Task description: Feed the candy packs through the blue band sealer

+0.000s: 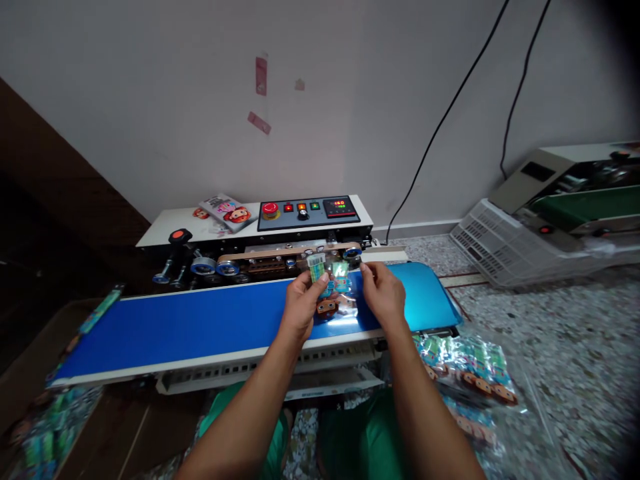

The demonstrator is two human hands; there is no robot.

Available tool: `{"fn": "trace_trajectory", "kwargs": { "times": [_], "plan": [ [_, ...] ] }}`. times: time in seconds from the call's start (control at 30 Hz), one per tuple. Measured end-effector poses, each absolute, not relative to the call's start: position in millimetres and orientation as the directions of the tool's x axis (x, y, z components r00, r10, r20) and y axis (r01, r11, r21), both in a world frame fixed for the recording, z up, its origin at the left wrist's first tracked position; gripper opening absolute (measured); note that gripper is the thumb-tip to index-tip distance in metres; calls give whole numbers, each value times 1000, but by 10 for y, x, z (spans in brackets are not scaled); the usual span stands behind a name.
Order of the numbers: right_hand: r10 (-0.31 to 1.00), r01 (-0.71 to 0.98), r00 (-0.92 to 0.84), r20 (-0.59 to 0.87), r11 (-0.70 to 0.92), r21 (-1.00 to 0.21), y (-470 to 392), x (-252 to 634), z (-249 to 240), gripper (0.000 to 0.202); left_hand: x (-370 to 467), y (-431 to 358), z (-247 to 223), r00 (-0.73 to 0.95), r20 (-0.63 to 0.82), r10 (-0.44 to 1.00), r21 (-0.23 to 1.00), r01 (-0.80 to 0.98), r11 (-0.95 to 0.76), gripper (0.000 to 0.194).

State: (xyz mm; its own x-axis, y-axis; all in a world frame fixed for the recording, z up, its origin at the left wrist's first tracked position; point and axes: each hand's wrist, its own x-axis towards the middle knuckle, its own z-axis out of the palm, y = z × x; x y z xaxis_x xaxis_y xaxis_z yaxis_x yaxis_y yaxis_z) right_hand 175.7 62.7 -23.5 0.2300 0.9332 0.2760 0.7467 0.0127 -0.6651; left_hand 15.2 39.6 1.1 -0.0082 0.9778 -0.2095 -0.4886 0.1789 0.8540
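Observation:
My left hand [301, 303] pinches a small clear packet [329, 297] with a green and blue label and a brown cartoon figure, above the blue conveyor belt [200, 327]. My right hand [383, 291] is at the packet's right side, thumb and fingers pressed together near its upper right corner; whether they grip its edge is too small to tell. Behind the belt stands the sealing machine [240, 257], its band running just beyond the packet. Its control panel [309, 213] shows lit red and green digits.
Many similar packets [470, 363] lie in a clear bag at the right. Another packet [103, 308] is at the belt's left end, above a cardboard box [120, 427]. A white crate [493, 243] and second machine [565, 177] stand far right.

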Motion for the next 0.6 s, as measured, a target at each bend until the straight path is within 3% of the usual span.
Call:
{"fn": "trace_trajectory", "kwargs": {
  "times": [0.13, 0.2, 0.3, 0.47, 0.6],
  "plan": [
    [971, 314, -56, 234, 240, -919, 458, 1493, -90, 35, 165, 407, -20, -32, -136, 990, 874, -475, 105, 28],
    [973, 130, -143, 178, 197, -972, 399, 1375, -60, 32, 169, 403, -14, -25, -100, 995, 877, -474, 76, 28],
    [989, 7, -72, 130, 131, -991, 384, 1372, -64, 29, 161, 390, 22, 12, -36, 999, 885, -464, 37, 35],
    [960, 137, 244, 139, 107, -985, 497, 1859, -104, 33, 104, 381, 60, 24, -68, 997, 892, -446, 72, 40],
    [945, 398, 302, 126, -4, -917, 583, 2209, -221, 34, 88, 387, 61, 27, -75, 997, 891, -448, 80, 39]
  ]
}}
